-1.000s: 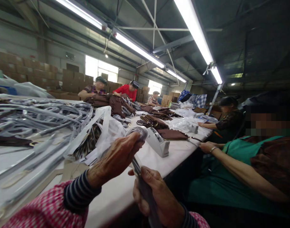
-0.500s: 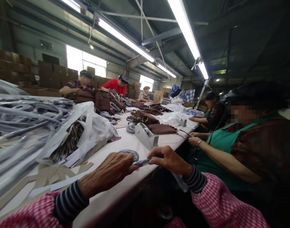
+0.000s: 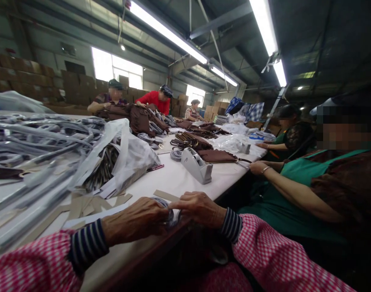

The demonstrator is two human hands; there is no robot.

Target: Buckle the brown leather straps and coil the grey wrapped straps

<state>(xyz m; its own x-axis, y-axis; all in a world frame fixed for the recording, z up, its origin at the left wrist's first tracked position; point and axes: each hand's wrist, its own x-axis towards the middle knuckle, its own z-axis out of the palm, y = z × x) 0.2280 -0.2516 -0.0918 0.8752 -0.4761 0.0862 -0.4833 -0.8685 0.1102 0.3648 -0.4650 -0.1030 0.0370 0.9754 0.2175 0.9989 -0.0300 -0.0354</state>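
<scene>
- Down at the near edge of the white surface (image 3: 179,178), the left hand (image 3: 133,221) and the right hand (image 3: 199,209) meet over a grey strap (image 3: 171,214) — only a small coiled part of it shows between them.
- Left fingers are curled closed around the strap, and they hide most of it.
- Right fingers press down on the strap's far side with the thumb and forefinger pinched on it; how much they hold is hard to make out.
- Just beyond the strap, flat brown card strips (image 3: 91,205) lie scattered on the surface.
- Further beyond it stands a grey tape dispenser (image 3: 197,165), with a brown bag (image 3: 217,155) lying flat right behind that.
- Left of the strap, well apart, a clear plastic bag (image 3: 127,158) sags over a blurred heap of grey straps (image 3: 42,142) — the heap is cut off by the picture's edge.
- Right of the strap, a co-worker's hand (image 3: 258,167) with a bracelet rests at the surface edge; what it grips is too small to tell.
- More people sit at the far end, dim and small.
</scene>
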